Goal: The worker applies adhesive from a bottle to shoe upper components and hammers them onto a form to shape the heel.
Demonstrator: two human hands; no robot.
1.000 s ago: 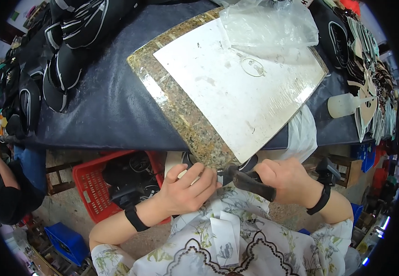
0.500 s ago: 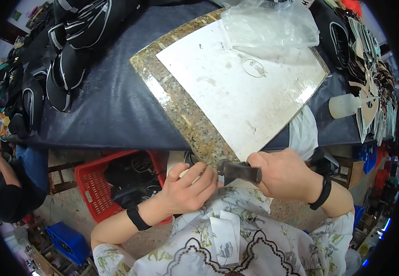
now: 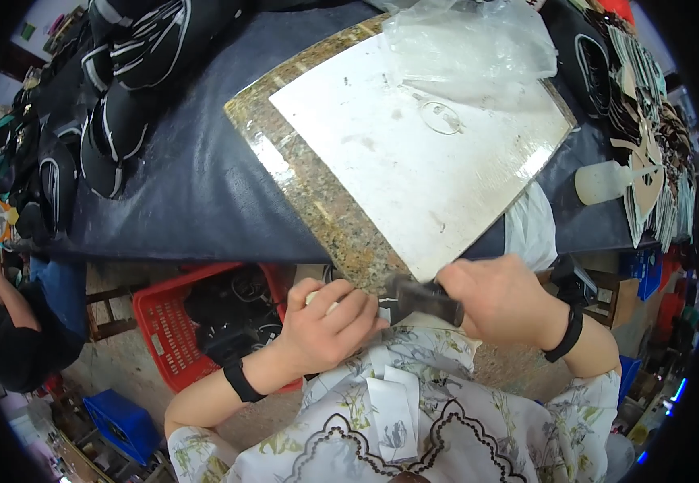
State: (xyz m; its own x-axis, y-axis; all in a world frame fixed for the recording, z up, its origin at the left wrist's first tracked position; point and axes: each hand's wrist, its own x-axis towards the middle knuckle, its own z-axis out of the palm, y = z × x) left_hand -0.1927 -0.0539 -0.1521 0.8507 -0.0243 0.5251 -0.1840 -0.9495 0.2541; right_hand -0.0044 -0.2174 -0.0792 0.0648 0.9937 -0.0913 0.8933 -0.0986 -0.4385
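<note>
My right hand [image 3: 498, 306] is closed in a fist on a hammer with a dark, blocky head [image 3: 426, 304]; its handle is hidden by the fingers. The head sits over the near corner of a speckled stone slab [image 3: 317, 205], close to my left fingertips. My left hand [image 3: 325, 322] is closed, fingers curled, beside that corner. A small pale bit shows between its fingers, but I cannot make out what they hold. On the slab lies a scuffed white sheet [image 3: 366, 145].
A crumpled clear plastic bag [image 3: 470, 44] covers the slab's far end. Black shoe uppers [image 3: 116, 133] lie left, stacked cut pieces [image 3: 647, 161] right, near a squeeze bottle [image 3: 599, 183]. Below the table edge stands a red basket [image 3: 164, 338]. Another person [image 3: 23, 330] sits far left.
The hammer head has shifted slightly right and down at the slab's corner. My left hand stays almost in place, its fingers a little higher. The view has moved slightly.
</note>
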